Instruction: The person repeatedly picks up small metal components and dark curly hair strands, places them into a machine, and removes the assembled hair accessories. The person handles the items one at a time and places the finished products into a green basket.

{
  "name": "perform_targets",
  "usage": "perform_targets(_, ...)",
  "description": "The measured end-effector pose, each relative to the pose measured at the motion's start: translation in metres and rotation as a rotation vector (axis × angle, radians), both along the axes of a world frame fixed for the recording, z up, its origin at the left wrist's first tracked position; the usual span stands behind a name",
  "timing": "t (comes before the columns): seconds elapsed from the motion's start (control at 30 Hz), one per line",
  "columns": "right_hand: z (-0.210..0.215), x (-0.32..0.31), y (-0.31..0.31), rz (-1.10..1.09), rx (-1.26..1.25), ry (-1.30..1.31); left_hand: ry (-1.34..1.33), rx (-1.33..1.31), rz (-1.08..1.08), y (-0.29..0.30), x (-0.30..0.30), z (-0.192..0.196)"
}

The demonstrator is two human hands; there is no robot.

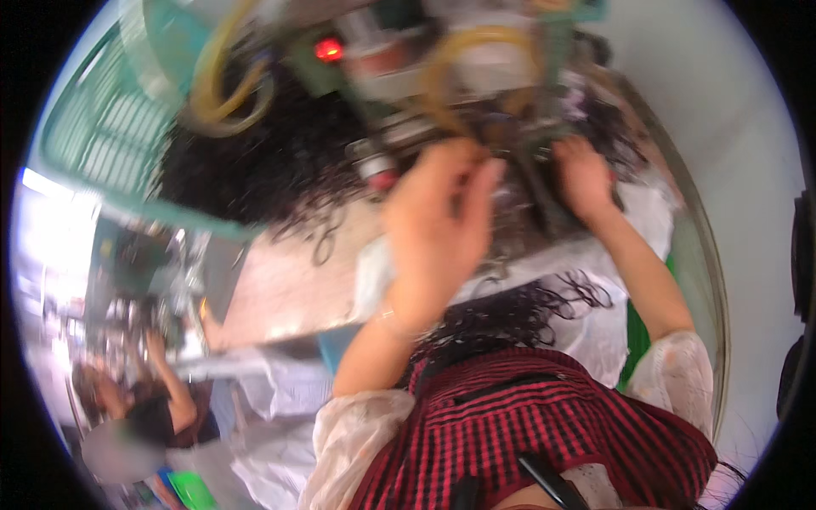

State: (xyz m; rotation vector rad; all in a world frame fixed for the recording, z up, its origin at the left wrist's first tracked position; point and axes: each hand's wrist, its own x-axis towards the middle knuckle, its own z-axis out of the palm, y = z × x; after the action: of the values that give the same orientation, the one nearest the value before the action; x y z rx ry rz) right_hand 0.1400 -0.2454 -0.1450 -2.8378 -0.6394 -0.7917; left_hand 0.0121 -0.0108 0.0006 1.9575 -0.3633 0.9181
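Note:
My left hand [438, 221] is raised over the front of a green machine [548, 72]. It is smeared by motion; the thumb and fingers are bent, with a dark gap between them, and I cannot see anything held. At the machine's right side, my right hand [584, 180] lies with its fingers stretched forward beside dark strands [537, 191]. Whatever is under those fingertips is hidden. Black curly strands that look like hair [263, 149] are heaped left of the machine, and more curly strands [510, 323] lie on white cloth [595, 327] at my lap.
A green plastic basket [110, 127] stands at the far left. Yellowish curved tubes [217, 68] rise near the machine, where a red lamp [329, 49] glows. The worktable [293, 285] extends leftward. A pale wall [731, 170] borders the right. Another person [161, 404] works at the lower left.

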Motion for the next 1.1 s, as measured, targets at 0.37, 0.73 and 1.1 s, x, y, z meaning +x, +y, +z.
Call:
perform_targets(0.37,0.027,-0.034,-0.009,-0.033,0.605,0.038,0.309,-0.054,0.804,0.263,-0.058,-0.127)
perform_targets(0.73,0.032,-0.025,0.002,-0.02,0.852,0.366,0.45,-1.309,0.597,0.313,0.065,-0.206)
perform_targets(1.1,0.094,-0.104,0.005,0.029,0.874,0.403,0.472,-0.541,0.568,0.268,-0.033,-0.157)
